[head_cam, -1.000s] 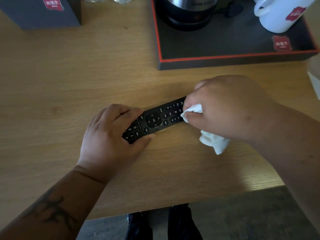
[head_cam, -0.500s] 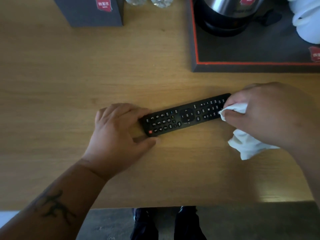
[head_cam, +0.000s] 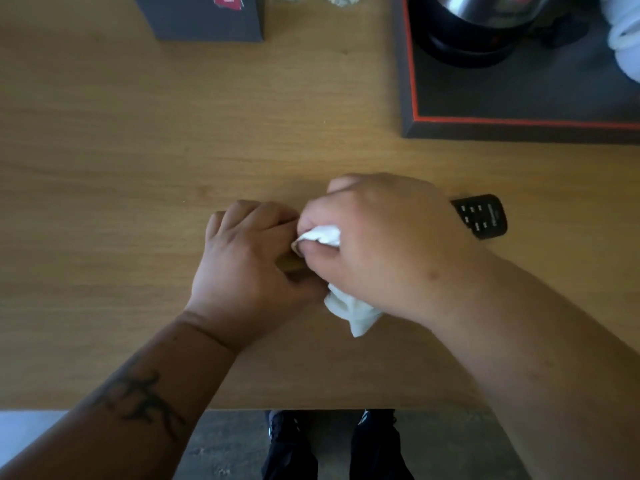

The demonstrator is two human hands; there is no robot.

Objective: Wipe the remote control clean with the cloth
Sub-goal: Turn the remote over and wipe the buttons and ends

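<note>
The black remote control (head_cam: pixel 482 216) lies flat on the wooden table (head_cam: pixel 138 168). Only its right end with several small buttons shows; both hands hide everything else. My right hand (head_cam: pixel 377 244) lies over the remote's middle and left part, fingers closed on a crumpled white cloth (head_cam: pixel 349 310). A fold of the cloth pokes out between thumb and forefinger, and a tail hangs below the palm. My left hand (head_cam: pixel 242 258) covers the remote's left end, touching my right hand; its grip on the remote is hidden.
A dark tray with an orange rim (head_cam: pixel 519 123) stands at the back right, carrying a steel kettle (head_cam: pixel 474 26) and a white mug (head_cam: pixel 627 36). A grey box (head_cam: pixel 204 19) stands at the back left. The table's front edge runs just above my shoes (head_cam: pixel 332 445).
My right hand slid the cloth leftward along the remote, from its right end to its left part beside my left hand. The remote's right end is now uncovered.
</note>
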